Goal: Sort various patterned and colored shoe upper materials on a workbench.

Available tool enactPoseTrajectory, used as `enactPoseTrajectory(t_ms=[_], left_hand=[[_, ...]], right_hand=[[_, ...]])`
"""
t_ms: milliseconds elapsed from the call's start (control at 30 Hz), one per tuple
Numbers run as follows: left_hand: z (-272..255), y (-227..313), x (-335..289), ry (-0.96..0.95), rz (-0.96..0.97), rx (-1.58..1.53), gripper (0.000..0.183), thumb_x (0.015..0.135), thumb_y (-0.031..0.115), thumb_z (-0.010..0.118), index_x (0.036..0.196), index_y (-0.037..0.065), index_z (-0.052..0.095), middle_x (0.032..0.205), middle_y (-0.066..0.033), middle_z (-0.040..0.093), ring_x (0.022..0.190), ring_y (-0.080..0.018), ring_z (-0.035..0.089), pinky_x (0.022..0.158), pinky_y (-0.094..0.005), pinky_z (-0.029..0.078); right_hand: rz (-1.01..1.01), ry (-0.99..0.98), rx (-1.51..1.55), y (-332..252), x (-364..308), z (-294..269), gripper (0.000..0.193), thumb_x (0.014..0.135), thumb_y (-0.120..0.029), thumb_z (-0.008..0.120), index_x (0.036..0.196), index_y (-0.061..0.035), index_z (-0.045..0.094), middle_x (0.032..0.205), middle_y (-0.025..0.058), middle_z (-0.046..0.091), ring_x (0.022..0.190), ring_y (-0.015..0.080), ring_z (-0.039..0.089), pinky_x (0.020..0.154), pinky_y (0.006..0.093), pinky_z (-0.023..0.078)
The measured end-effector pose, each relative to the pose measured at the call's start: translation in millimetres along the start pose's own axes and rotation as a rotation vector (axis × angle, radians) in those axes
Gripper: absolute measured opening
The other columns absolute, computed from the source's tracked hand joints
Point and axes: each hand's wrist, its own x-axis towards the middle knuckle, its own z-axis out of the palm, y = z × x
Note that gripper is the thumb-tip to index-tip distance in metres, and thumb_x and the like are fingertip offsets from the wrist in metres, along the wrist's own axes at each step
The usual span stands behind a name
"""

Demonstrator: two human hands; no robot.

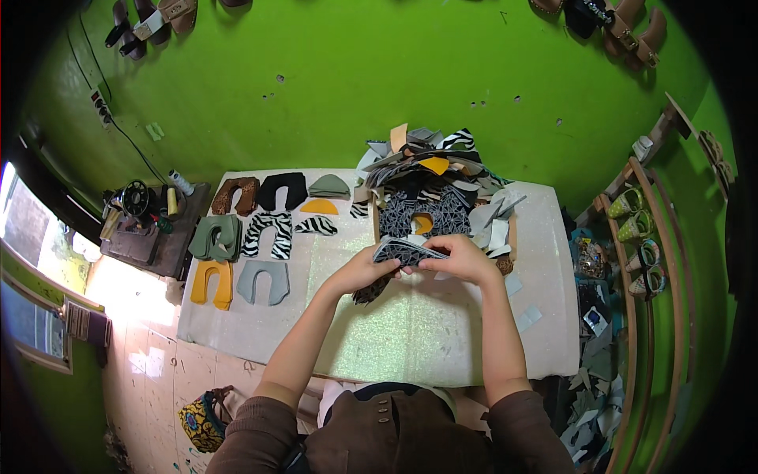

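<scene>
Both my hands meet above the middle of the pale table (pixel 379 347). Between them is a small stack of cut pieces (pixel 404 253), dark with a grey crisscross line pattern and curved along the top. My left hand (pixel 362 272) is closed on its left side, thumb in front. At its right side, the fingers and thumb of my right hand (pixel 466 262) pinch the edge. Just behind lies more material of the same pattern (pixel 450 209), with a yellow piece (pixel 423 223) on it. Dark patterned pieces (pixel 369 292) show under my left hand.
U-shaped cutouts lie at the left: brown (pixel 234 194), black (pixel 283 190), green (pixel 215 237), zebra-striped (pixel 268 235), yellow (pixel 211 284) and grey (pixel 264 282). A scrap heap (pixel 426 162) rises at the back. A sewing machine (pixel 137 199) stands left; a wooden shoe rack (pixel 659 300) stands right.
</scene>
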Motion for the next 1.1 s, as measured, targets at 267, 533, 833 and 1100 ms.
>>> enactPoseTrajectory(t_ms=[267, 533, 833, 1100], left_hand=[[-16.0, -3.6, -32.9, 0.147, -0.072, -0.406, 0.027, 0.084, 0.015, 0.054, 0.104, -0.003, 0.051, 0.090, -0.0108, 0.062, 0.076, -0.0145, 0.058, 0.071, -0.0273, 0.048], [-44.0, -9.2, -65.1, 0.338, -0.074, -0.713, 0.029, 0.082, 0.009, 0.053, 0.106, -0.005, 0.048, 0.090, -0.0172, 0.061, 0.072, -0.0205, 0.061, 0.064, -0.0328, 0.054], [-85.0, -78.6, -124.2, 0.386, -0.311, -0.865, 0.026, 0.085, 0.005, 0.050, 0.110, -0.003, 0.047, 0.096, -0.0170, 0.060, 0.077, -0.0208, 0.061, 0.068, -0.0324, 0.054], [-107.9, -139.1, -114.6, 0.674, -0.249, -0.304, 0.028, 0.085, 0.005, 0.051, 0.111, -0.005, 0.046, 0.095, -0.0098, 0.059, 0.082, -0.0133, 0.056, 0.072, -0.0243, 0.045]], right_hand=[[0.037, -0.107, 0.205, 8.0, -1.2, 2.2, 0.030, 0.075, -0.016, 0.068, 0.098, 0.0007, 0.060, 0.086, 0.0014, 0.062, 0.076, 0.0069, 0.053, 0.069, 0.0220, 0.043], [-0.041, 0.185, 0.820, -9.7, 15.2, 73.1, 0.032, 0.080, -0.007, 0.061, 0.109, 0.0019, 0.052, 0.097, 0.0037, 0.059, 0.082, 0.0088, 0.055, 0.074, 0.0233, 0.046], [0.124, 0.404, 0.662, 35.7, 37.4, 184.0, 0.031, 0.082, -0.008, 0.059, 0.110, 0.0026, 0.052, 0.094, 0.0066, 0.061, 0.082, 0.0112, 0.055, 0.074, 0.0244, 0.045], [0.317, 0.647, 0.333, 77.9, 82.7, 226.8, 0.037, 0.079, -0.003, 0.057, 0.114, 0.0012, 0.045, 0.101, 0.0117, 0.057, 0.089, 0.0174, 0.056, 0.080, 0.0269, 0.043]])
